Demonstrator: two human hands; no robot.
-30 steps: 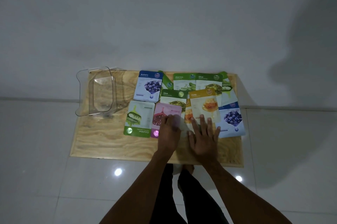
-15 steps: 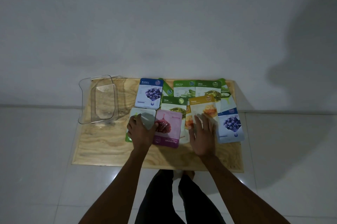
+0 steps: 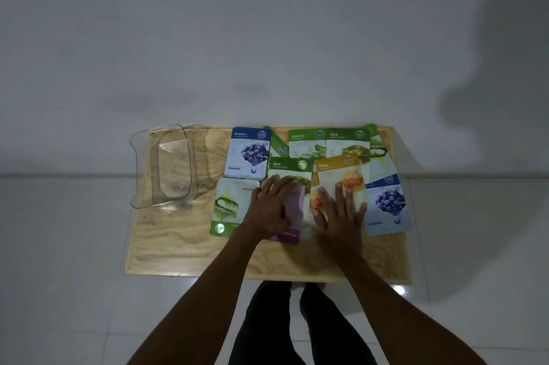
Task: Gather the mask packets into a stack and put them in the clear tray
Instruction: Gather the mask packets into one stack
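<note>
Several mask packets lie spread over the right half of the wooden board (image 3: 184,242). My left hand (image 3: 271,208) rests flat on the pink pomegranate packet (image 3: 295,216), its fingertips reaching the olive packet (image 3: 292,170). My right hand (image 3: 341,216) lies flat, fingers spread, on the honey packet (image 3: 338,171). A green-and-white packet (image 3: 228,207) lies just left of my left hand. Blueberry packets lie at the back left (image 3: 249,153) and the right edge (image 3: 389,205). The clear tray (image 3: 135,162) stands at the board's back left corner with nothing in it.
Aloe vera (image 3: 304,144) and a second olive packet (image 3: 349,141) lie along the back edge, partly overlapped by others. The board sits low on a white tiled floor (image 3: 74,275) against a pale wall. My legs show below the board's front edge.
My left hand moved right, from the green-and-white packet onto the pink packet, which has shifted slightly right. My right hand stayed on the honey packet.
</note>
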